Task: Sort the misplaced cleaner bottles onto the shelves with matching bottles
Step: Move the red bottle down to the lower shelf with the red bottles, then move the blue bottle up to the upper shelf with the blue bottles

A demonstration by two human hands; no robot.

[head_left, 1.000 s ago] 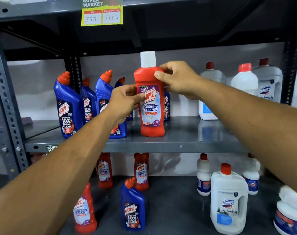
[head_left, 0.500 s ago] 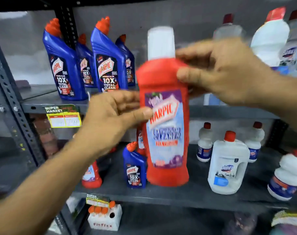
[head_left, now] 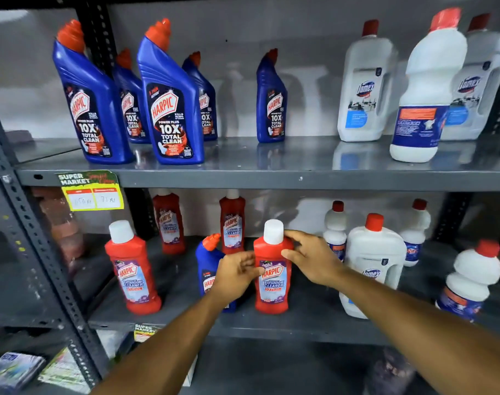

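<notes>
A red Harpic bathroom cleaner bottle (head_left: 273, 295) with a white cap stands upright on the lower shelf (head_left: 303, 323). My left hand (head_left: 236, 276) grips its left side at the label. My right hand (head_left: 314, 260) holds its shoulder and cap from the right. Three more red Harpic bottles (head_left: 132, 272) stand on this shelf to the left and behind. A blue Harpic bottle (head_left: 207, 250) stands among them, partly hidden behind my left hand.
The upper shelf (head_left: 300, 178) carries several blue Harpic bottles (head_left: 169, 109) at left and white Domex bottles (head_left: 365, 89) at right. More white bottles (head_left: 374, 260) stand right of my hands on the lower shelf. A yellow price tag (head_left: 93, 195) hangs on the upper shelf's edge.
Both hands brought the red bottle down from the upper shelf and set it on the lower shelf beside the other red bottles. My view dropped with it.
</notes>
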